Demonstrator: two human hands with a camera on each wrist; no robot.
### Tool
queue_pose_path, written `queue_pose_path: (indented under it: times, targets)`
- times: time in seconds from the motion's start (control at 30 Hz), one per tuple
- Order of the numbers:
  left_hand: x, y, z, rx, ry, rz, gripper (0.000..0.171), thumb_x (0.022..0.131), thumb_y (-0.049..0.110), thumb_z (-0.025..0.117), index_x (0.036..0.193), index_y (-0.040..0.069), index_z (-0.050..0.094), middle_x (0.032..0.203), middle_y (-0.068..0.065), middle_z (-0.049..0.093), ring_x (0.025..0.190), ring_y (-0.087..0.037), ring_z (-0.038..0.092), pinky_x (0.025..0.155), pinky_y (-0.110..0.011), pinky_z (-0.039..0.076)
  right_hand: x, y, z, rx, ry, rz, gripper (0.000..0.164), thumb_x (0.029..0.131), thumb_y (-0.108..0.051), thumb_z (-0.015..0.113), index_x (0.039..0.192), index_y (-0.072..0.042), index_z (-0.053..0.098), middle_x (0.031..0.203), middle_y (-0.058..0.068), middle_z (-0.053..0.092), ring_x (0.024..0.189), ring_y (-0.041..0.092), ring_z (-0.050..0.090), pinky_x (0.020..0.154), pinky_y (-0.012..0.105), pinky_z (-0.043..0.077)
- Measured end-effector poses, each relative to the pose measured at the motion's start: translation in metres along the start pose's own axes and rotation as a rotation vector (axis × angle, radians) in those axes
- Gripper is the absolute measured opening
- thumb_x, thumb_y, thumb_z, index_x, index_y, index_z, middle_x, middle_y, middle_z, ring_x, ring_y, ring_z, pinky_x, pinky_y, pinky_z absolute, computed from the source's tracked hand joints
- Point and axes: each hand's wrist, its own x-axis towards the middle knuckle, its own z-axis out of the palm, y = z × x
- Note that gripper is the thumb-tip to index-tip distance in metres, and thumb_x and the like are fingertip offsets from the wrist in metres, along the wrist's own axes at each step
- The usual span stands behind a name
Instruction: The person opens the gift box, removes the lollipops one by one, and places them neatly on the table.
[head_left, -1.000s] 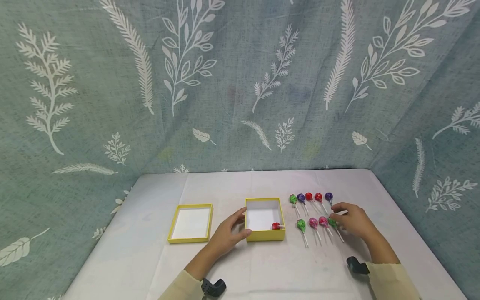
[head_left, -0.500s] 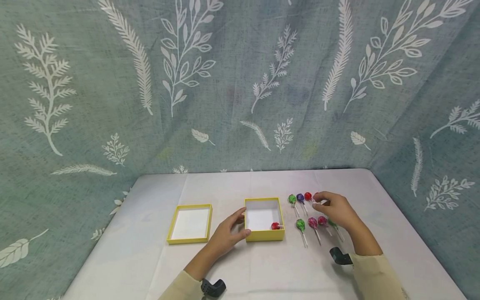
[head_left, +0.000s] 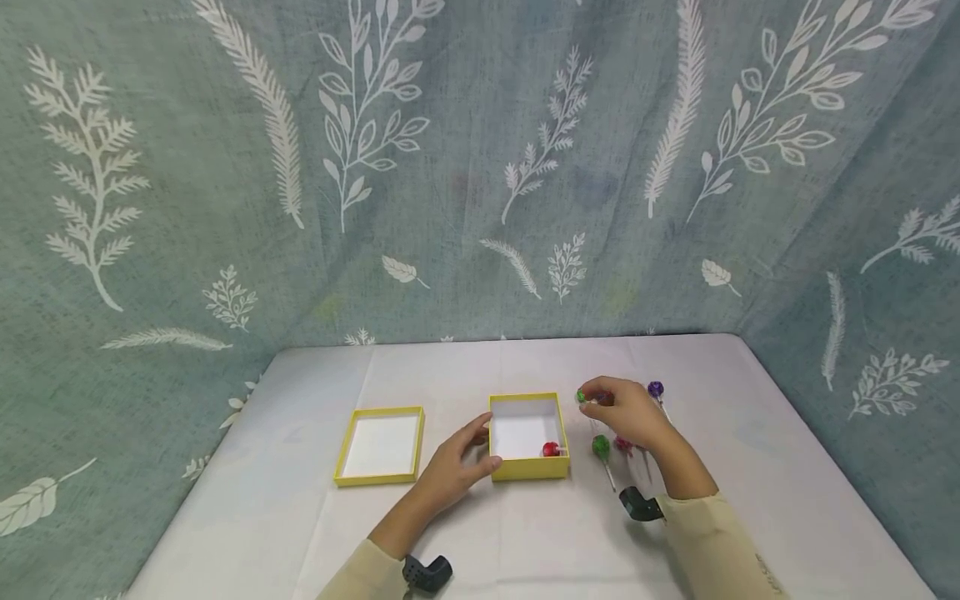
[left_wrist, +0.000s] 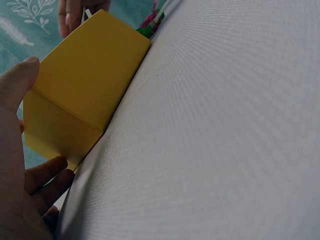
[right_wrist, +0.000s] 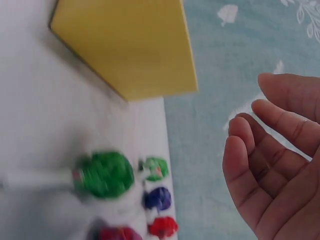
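Observation:
A yellow box point(head_left: 530, 470) with a white inside stands uncovered on the table. One red lollipop point(head_left: 551, 449) lies in its front right corner. My left hand point(head_left: 450, 467) rests against the box's left side, thumb by the front corner, fingers on the wall. My right hand point(head_left: 630, 412) hovers over the back row of lollipops, its fingers loosely bent with nothing between them in the right wrist view. Beside its fingertips shows a green lollipop point(head_left: 581, 396); a purple lollipop point(right_wrist: 158, 198) and a red lollipop point(right_wrist: 162, 227) follow along that row. The hand hides part of both rows.
A shallow yellow-rimmed lid point(head_left: 384, 446) lies left of the box, white inside up. Another green lollipop point(head_left: 601, 447) lies in the front row. One purple lollipop point(head_left: 656, 389) is at the back row's right end. A leaf-patterned curtain point(head_left: 450, 167) hangs behind the table.
My right hand has moved left along the back row, from its right end to near the green lollipop at its left end. My left hand and the box stay put.

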Motion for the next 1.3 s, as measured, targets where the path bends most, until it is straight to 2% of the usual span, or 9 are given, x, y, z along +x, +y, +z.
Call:
queue_pose_path:
  times: [0.17, 0.3, 0.57, 0.83, 1.0, 1.13, 1.3]
  targets:
    - [0.001, 0.001, 0.0, -0.001, 0.008, 0.01, 0.077, 0.087, 0.05, 0.068, 0.152, 0.025, 0.036, 0.129, 0.003, 0.055, 0.122, -0.019, 0.052, 0.108, -0.051, 0.032, 0.002, -0.011, 0.014, 0.031, -0.039, 0.037, 0.028, 0.088, -0.025, 0.073, 0.115, -0.019, 0.069, 0.103, -0.001, 0.065, 0.09, 0.019, 0.059, 0.071, 0.033, 0.054]
    - [0.0, 0.001, 0.0, -0.007, 0.004, 0.016, 0.076, 0.088, 0.048, 0.068, 0.152, 0.023, 0.036, 0.13, 0.001, 0.055, 0.122, -0.021, 0.052, 0.108, -0.052, 0.032, -0.002, -0.015, 0.023, 0.048, -0.064, 0.016, 0.027, 0.088, -0.022, 0.073, 0.115, -0.017, 0.069, 0.102, -0.003, 0.064, 0.09, 0.017, 0.06, 0.071, 0.033, 0.053]
    - [0.002, 0.003, -0.003, 0.004, 0.006, 0.019, 0.076, 0.087, 0.049, 0.069, 0.152, 0.026, 0.036, 0.13, 0.001, 0.056, 0.122, -0.022, 0.053, 0.107, -0.051, 0.034, -0.006, -0.024, 0.036, 0.033, -0.107, -0.117, 0.025, 0.087, -0.017, 0.074, 0.112, -0.012, 0.07, 0.093, -0.006, 0.064, 0.085, 0.014, 0.06, 0.07, 0.032, 0.053]
    - [-0.001, 0.004, -0.001, -0.01, 0.007, -0.006, 0.075, 0.087, 0.05, 0.069, 0.151, 0.031, 0.036, 0.13, 0.001, 0.056, 0.122, -0.023, 0.053, 0.106, -0.054, 0.034, -0.004, -0.043, 0.051, 0.006, -0.199, -0.239, 0.027, 0.092, -0.022, 0.069, 0.116, -0.008, 0.068, 0.108, 0.006, 0.067, 0.095, 0.017, 0.063, 0.074, 0.035, 0.055]
    - [-0.003, 0.003, 0.001, -0.013, 0.009, -0.013, 0.073, 0.087, 0.048, 0.069, 0.15, 0.035, 0.035, 0.129, 0.003, 0.057, 0.122, -0.021, 0.052, 0.106, -0.053, 0.034, -0.006, -0.053, 0.061, -0.023, -0.263, -0.313, 0.027, 0.098, -0.021, 0.059, 0.121, -0.008, 0.066, 0.118, 0.006, 0.065, 0.11, 0.023, 0.059, 0.089, 0.045, 0.051]
    - [-0.002, 0.002, 0.001, -0.011, 0.009, 0.013, 0.072, 0.088, 0.048, 0.069, 0.15, 0.034, 0.036, 0.128, 0.003, 0.058, 0.12, -0.02, 0.054, 0.105, -0.052, 0.035, -0.007, -0.059, 0.067, -0.071, -0.305, -0.291, 0.029, 0.101, -0.02, 0.052, 0.125, -0.008, 0.063, 0.122, 0.006, 0.063, 0.116, 0.026, 0.057, 0.093, 0.048, 0.048]
    - [-0.001, 0.002, -0.001, 0.007, 0.012, 0.028, 0.073, 0.087, 0.049, 0.068, 0.151, 0.031, 0.037, 0.129, 0.002, 0.058, 0.12, -0.02, 0.054, 0.106, -0.051, 0.035, -0.008, -0.067, 0.071, -0.13, -0.319, -0.245, 0.029, 0.102, -0.016, 0.049, 0.126, -0.007, 0.062, 0.12, 0.009, 0.064, 0.113, 0.028, 0.058, 0.092, 0.05, 0.047]
